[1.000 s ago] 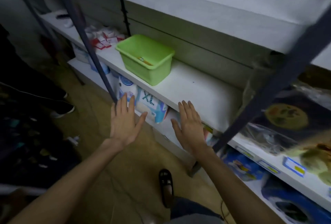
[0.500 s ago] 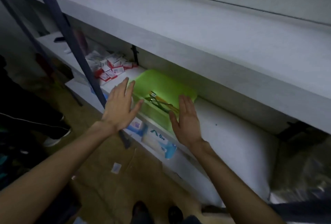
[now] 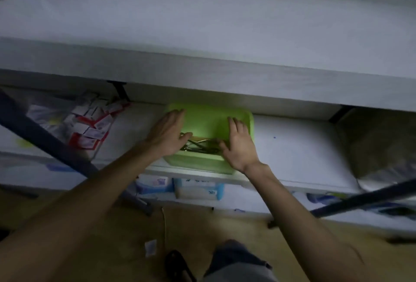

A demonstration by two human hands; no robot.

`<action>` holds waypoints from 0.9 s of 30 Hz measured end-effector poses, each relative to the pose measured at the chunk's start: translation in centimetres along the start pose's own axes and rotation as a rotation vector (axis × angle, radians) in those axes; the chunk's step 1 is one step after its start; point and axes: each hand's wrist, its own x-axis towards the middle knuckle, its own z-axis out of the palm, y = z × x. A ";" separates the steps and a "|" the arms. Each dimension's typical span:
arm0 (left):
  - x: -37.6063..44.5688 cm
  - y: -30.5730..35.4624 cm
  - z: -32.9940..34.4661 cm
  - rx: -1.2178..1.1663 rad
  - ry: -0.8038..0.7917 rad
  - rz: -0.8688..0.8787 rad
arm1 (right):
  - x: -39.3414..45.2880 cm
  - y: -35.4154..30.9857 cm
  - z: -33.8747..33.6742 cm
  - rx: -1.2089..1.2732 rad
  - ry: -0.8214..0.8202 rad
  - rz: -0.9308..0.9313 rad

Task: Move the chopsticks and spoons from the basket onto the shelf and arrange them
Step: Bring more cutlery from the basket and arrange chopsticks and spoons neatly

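Head view, dim and a bit blurred: left hand [image 3: 167, 134] reaches over the left rim of the green basket [image 3: 202, 164], fingers straight and loose, gripping nothing, thumb tip near the utensils. Right hand [image 3: 239, 144] hangs over the right half of the basket, fingers extended and slightly spread, palm down, also grasping nothing; whether its thumb touches the utensils, cannot tell. Between the two hands, inside the basket near its front wall, lies a tangled bundle of chopsticks and spoons [image 3: 200, 145], thin dark and metallic pieces, individual items too blurred to separate. Basket sits on the white shelf [image 3: 299, 157], close to that shelf's front edge, partly under the upper shelf board [image 3: 202, 40] that overhangs it. Left of the basket on the same shelf, a pile of small red-and-white boxes [image 3: 90, 128]. Right of the basket the shelf surface is plain white. Below the basket, on a lower level, blue-and-white packages [image 3: 180, 187]. Dark blue frame bar [image 3: 45, 142] slants across left of the basket; another dark bar [image 3: 364, 200] runs lower right. Below the basket, brownish floor [image 3: 202, 225] and a dark shoe [image 3: 177, 266].
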 end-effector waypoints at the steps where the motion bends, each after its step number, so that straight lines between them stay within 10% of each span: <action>1: 0.8 -0.3 0.1 0.037 -0.085 0.030 | 0.3 -0.1 -0.3 -0.008 -0.053 0.019; 13: 7.0 -1.4 4.3 0.390 -0.428 0.279 | 6.2 0.7 2.5 -0.294 -0.622 0.045; 27: 9.9 -1.9 6.0 0.485 -0.425 0.328 | 7.6 0.2 3.4 -0.471 -0.566 -0.027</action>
